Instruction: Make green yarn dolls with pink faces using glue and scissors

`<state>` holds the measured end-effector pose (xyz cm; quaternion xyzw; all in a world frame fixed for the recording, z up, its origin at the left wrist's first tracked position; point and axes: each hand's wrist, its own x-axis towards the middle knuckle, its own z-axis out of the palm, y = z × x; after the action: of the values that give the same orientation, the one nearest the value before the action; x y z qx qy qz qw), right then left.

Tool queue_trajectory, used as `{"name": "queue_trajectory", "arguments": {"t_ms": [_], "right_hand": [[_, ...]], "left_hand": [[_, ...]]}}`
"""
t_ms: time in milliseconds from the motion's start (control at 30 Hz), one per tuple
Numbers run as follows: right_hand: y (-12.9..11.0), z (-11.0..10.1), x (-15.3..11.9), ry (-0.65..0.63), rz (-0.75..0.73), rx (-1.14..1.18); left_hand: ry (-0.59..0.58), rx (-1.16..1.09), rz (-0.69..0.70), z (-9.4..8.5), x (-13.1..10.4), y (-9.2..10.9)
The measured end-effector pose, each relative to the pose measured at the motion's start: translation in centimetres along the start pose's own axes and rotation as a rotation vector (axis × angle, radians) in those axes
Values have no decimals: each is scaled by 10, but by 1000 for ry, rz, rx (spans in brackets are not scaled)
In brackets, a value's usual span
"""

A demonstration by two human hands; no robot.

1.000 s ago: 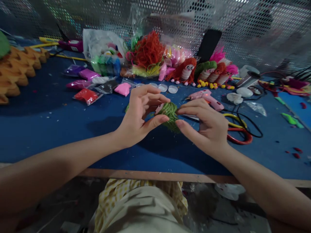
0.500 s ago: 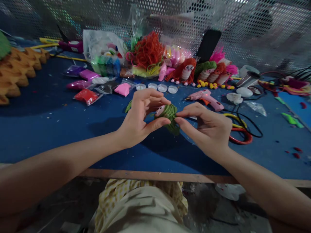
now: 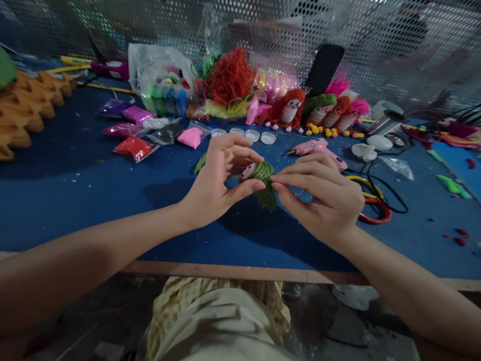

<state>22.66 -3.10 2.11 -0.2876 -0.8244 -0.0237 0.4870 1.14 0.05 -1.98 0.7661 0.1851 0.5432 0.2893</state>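
Observation:
A small doll (image 3: 262, 173) with green yarn hair and a pale pink face lies tilted between my hands, just above the blue table. My left hand (image 3: 221, 185) is curled around its face side, thumb below and fingers above. At the hair end, my right hand (image 3: 319, 193) pinches the green yarn between thumb and forefinger. Loose green strands hang under the doll's head. More green yarn (image 3: 200, 163) shows behind my left hand. Fingers hide most of the doll's body.
A pink glue gun (image 3: 319, 149) lies beyond my right hand, near coiled cables (image 3: 379, 210). Finished yarn dolls (image 3: 289, 111), orange-red yarn (image 3: 231, 75) and white caps (image 3: 268, 138) line the back. Clay packets (image 3: 135, 149) sit at left, an orange egg-crate tray (image 3: 30, 108) farther left.
My right hand's other fingers have come forward over the pinch at the yarn. The left hand and doll have hardly moved.

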Motion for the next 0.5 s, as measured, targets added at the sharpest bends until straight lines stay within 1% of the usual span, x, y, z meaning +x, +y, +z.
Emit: {"name": "queue_trajectory", "arguments": {"t_ms": [67, 233, 400, 500], "right_hand": [[0, 1, 0, 9, 13, -1], [-1, 4, -2, 25, 124, 100], [-2, 3, 0, -18, 114, 93], [-1, 1, -1, -19, 99, 74]], "left_hand": [[-1, -11, -9, 1, 0, 0], [-11, -29, -9, 2, -1, 1], [-18, -36, -35, 2, -1, 3], [-20, -67, -94, 2, 0, 5]]}}
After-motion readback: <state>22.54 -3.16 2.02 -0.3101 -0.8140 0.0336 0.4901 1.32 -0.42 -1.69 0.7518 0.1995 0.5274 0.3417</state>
